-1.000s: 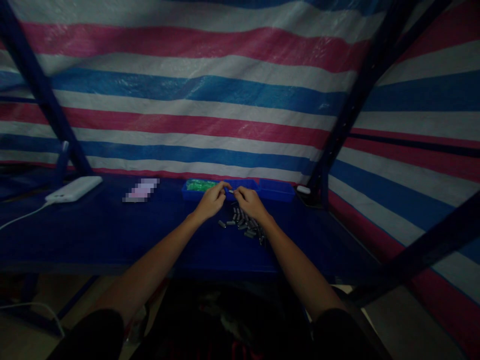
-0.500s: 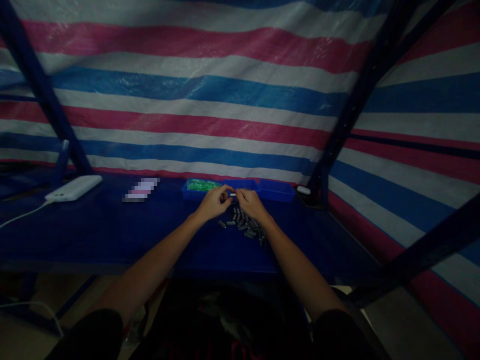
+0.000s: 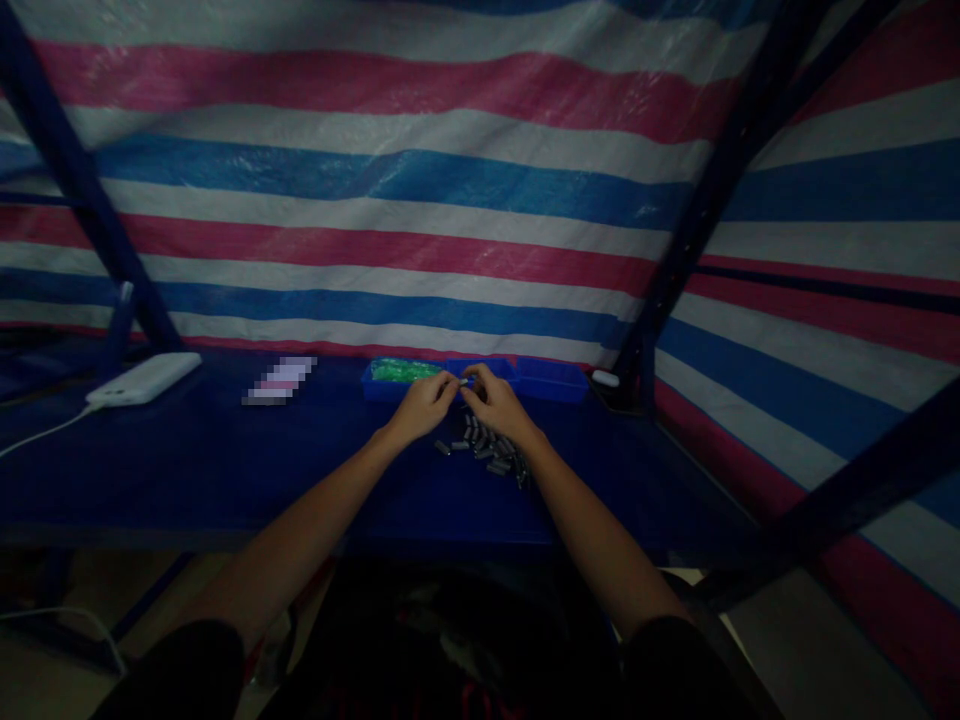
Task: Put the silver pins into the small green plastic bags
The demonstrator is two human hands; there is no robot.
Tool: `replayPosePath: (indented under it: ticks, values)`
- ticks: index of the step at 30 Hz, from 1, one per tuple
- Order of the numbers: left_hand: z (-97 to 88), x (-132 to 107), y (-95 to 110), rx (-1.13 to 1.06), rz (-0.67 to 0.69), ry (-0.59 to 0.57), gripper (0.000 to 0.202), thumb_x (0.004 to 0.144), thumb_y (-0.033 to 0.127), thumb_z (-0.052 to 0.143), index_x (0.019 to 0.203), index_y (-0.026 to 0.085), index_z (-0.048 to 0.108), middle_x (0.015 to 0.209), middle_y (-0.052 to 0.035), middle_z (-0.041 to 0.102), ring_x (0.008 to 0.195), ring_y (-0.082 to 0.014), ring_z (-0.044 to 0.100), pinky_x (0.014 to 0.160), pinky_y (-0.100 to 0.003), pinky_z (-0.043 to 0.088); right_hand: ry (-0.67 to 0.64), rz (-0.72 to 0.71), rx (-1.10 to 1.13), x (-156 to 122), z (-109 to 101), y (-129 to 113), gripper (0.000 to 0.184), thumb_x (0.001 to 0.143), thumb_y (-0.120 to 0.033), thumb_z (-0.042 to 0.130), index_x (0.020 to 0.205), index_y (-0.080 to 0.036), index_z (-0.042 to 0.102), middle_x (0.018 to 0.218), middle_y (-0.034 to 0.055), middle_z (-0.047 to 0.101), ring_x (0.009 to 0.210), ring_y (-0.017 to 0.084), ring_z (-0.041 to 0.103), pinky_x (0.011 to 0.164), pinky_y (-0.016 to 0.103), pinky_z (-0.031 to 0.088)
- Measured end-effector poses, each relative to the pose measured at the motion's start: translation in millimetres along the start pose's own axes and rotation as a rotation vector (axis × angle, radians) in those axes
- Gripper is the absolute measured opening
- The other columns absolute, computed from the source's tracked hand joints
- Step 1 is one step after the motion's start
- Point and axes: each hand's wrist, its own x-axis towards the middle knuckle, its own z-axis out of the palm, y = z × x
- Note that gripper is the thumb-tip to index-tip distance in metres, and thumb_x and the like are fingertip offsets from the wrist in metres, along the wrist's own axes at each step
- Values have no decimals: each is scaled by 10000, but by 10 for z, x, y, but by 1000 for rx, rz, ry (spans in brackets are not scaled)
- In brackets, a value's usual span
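Observation:
My left hand (image 3: pixel 421 406) and my right hand (image 3: pixel 496 404) meet fingertip to fingertip just in front of the blue bins. Between them shows a small pale piece (image 3: pixel 466 381), mostly covered by the fingers and too small to name. Both hands are closed in a pinch around it. Below my right hand, a loose pile of small grey cylindrical pieces (image 3: pixel 495 450) lies on the blue table (image 3: pixel 300 480). A blue bin (image 3: pixel 368 388) holding green shiny pieces (image 3: pixel 403 371) stands behind my left hand.
Further right stands another blue bin (image 3: pixel 555 380). A small white case (image 3: pixel 605 379) rests by the right post (image 3: pixel 637 360). To the left are a blurred-out pink and white item (image 3: pixel 283 380) and a white power bank (image 3: pixel 146 379) with a cable. A striped sheet (image 3: pixel 420 250) hangs behind.
The fingers have shifted around the small pale piece, which now shows less. My right hand's fingers are more arched, and my left fingers are drawn closer together. The pile looks unchanged.

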Motion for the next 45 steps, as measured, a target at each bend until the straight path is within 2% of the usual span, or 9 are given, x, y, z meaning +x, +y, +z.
replayPosePath:
  ticks: [6,11,14,19,24,27,34,39,45]
  values:
    - [-11,-5,15,-1,-11,-25,359,884,333,301,611,171,469,520,23,461,514,-115,458,533,-250,311,-20,1,-41,6,-8,-22,137,826,-296,428,865,-195,513,577,-44,454,533,109,437,527,216,278]
    - [19,-14,1,-91,-9,14,211,839,349,425,899,169,519,615,34,504,534,-103,474,523,-224,352,8,30,-86,16,-17,-17,230,859,-322,368,705,-189,475,598,-26,467,570,110,442,558,222,275]
    - [47,-20,-10,-104,5,15,214,810,325,476,950,167,505,635,32,507,533,-100,471,521,-217,366,10,36,-113,24,-15,0,277,871,-327,346,650,-191,443,570,-27,442,557,110,425,560,226,269]
    - [53,-17,-16,-90,10,15,201,848,322,410,912,164,518,686,1,549,594,-122,512,563,-238,382,6,18,-128,28,-3,11,314,883,-333,329,639,-186,461,573,-21,460,568,110,441,572,227,281]
    - [17,-9,-3,-13,-2,37,243,875,315,349,785,169,522,635,8,524,595,-129,500,582,-252,357,15,27,-44,2,-17,-24,225,838,-362,428,939,-185,524,565,-46,475,532,109,456,531,216,290]
    - [3,-9,4,-2,-4,32,280,882,318,327,709,173,493,592,16,489,572,-124,481,562,-248,336,22,-9,-26,-5,-17,-33,249,798,-315,485,1009,-184,503,573,-54,473,530,108,467,531,214,299]
    - [-5,-6,8,23,-17,9,348,881,322,318,581,178,421,514,27,428,510,-113,440,534,-251,300,8,-1,-60,5,1,-45,161,819,-313,453,851,-181,538,572,-42,481,524,101,446,530,214,293]
    - [-2,-7,23,10,-4,12,358,878,321,318,575,174,442,517,20,459,514,-114,451,531,-250,307,7,-3,-96,5,-6,-52,231,858,-324,394,731,-180,523,605,-20,511,565,103,453,550,213,289]
    - [-6,-16,43,18,-1,9,341,873,313,328,585,177,450,510,23,456,508,-116,448,521,-247,305,33,-8,-162,20,11,-21,322,869,-347,374,601,-184,449,527,-31,426,522,99,405,530,222,252]
